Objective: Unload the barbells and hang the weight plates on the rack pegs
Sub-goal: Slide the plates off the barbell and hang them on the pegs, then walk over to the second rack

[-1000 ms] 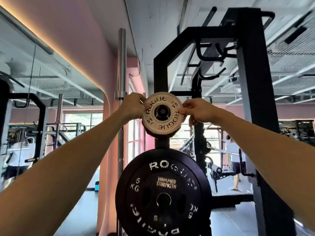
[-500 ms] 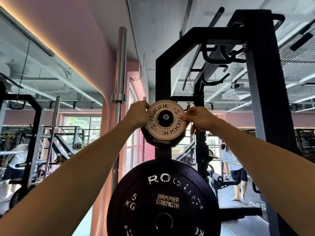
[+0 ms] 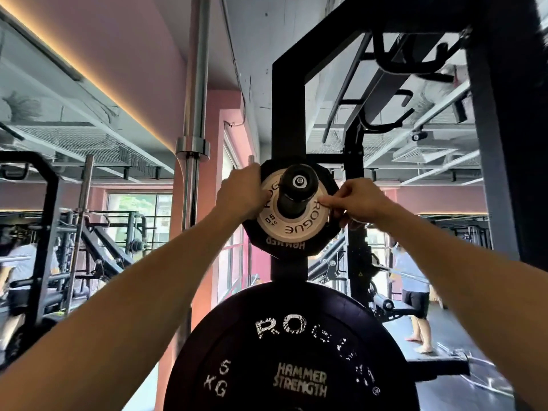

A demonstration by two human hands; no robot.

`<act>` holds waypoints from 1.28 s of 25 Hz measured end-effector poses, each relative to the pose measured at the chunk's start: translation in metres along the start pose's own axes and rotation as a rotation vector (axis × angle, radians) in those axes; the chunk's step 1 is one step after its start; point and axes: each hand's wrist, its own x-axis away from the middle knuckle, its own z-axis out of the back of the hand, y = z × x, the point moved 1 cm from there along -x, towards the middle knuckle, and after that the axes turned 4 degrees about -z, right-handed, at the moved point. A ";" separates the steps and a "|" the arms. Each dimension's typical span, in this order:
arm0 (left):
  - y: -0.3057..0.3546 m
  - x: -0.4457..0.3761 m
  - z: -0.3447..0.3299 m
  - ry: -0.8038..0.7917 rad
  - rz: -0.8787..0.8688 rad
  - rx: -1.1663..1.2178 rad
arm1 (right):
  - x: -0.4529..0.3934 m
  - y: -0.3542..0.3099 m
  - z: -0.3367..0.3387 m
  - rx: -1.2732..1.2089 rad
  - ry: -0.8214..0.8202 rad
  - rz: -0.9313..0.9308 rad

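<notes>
A small white 0.5 kg Rogue plate [image 3: 292,225] sits on the upper black peg [image 3: 299,185] of the black rack upright [image 3: 288,108], the peg's end sticking out through its hole. Behind it hangs a black Hammer plate [image 3: 284,247]. My left hand [image 3: 241,192] grips the white plate's left rim. My right hand [image 3: 360,203] pinches its right rim. Below, a large black 5 kg Rogue plate [image 3: 290,351] hangs on a lower peg.
A steel barbell [image 3: 194,114] stands upright just left of the rack. A thick black post [image 3: 504,143] rises at the right. A person [image 3: 413,280] stands on the floor at the back right. More racks and a person fill the left background.
The white plate has slid further back along the peg, whose end now sticks out in front of it. Both hands followed it, and the camera has come closer.
</notes>
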 end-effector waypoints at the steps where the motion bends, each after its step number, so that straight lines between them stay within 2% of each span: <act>1: -0.002 -0.005 -0.002 -0.006 -0.021 -0.021 | -0.003 0.001 0.001 0.003 -0.022 0.001; 4: -0.004 -0.004 -0.006 0.010 -0.016 -0.021 | -0.002 0.001 0.000 0.007 -0.026 0.006; 8: 0.003 0.015 -0.004 -0.039 0.020 0.012 | 0.014 -0.001 -0.014 0.137 0.087 0.031; 11: 0.007 0.039 0.004 -0.134 0.041 0.114 | 0.033 -0.002 -0.013 0.167 0.035 0.030; 15: 0.021 0.103 -0.017 -0.371 0.025 0.132 | 0.080 0.016 -0.012 0.210 -0.018 -0.003; 19: 0.069 0.172 -0.044 -0.552 0.009 0.229 | 0.148 0.068 -0.009 0.329 -0.175 -0.161; 24: 0.141 0.257 -0.083 -0.776 0.003 0.279 | 0.254 0.143 0.021 0.427 -0.251 -0.342; 29: 0.199 0.390 -0.119 -1.057 0.078 0.366 | 0.395 0.223 0.046 0.426 -0.388 -0.616; 32: 0.233 0.481 -0.133 -1.217 0.088 0.449 | 0.495 0.266 0.053 0.443 -0.417 -0.768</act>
